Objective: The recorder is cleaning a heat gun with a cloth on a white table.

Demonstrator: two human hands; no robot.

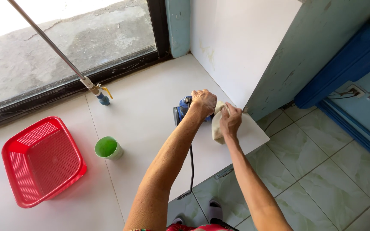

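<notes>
At frame centre, the left hand (pixel 203 102) grips a blue power tool (pixel 181 110); the right hand (pixel 230 122) pinches a beige cloth (pixel 217 128) beside it.

The blue power tool (pixel 181 110) is largely hidden beneath the left hand (pixel 203 102). Part of the beige cloth (pixel 217 128) is covered by the right hand (pixel 230 121). The metal pole (pixel 48 41) is cut off by the top edge.
</notes>
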